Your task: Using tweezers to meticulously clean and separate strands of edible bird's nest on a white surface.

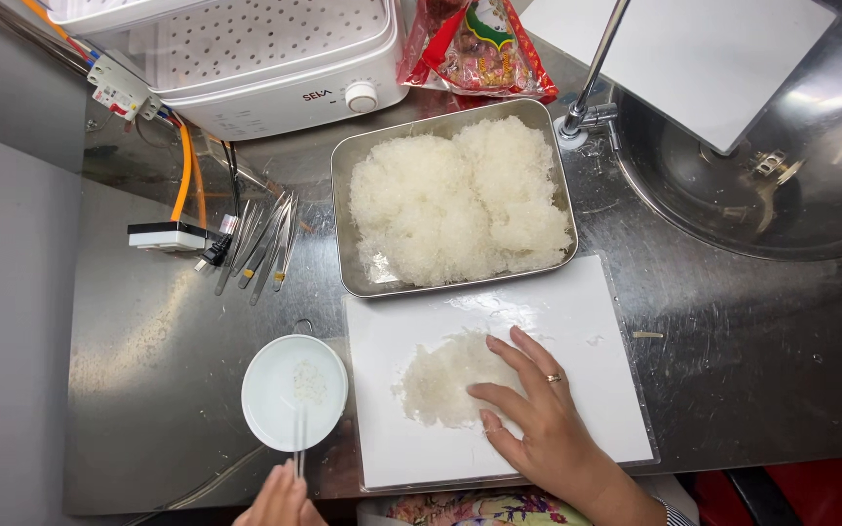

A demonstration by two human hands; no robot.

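The right hand (538, 419) lay flat on the white cutting board (587, 312), its fingers (514, 351) spread apart over a thin patch of pale translucent shreds (440, 380) near the board's middle. Bare board stayed open to the right and along the near edge. The left hand (280, 499), at the table's (148, 370) near edge, had its fingers pinched together on tweezers (299, 438) reaching into a small white bowl (280, 404) just left of the board. A steel tray (348, 224) heaped with the same shreds touched the board's far edge. More tweezers (260, 239) lay left of the tray. The steel table carried a sink (733, 205) at the right and a white appliance (275, 88) behind.
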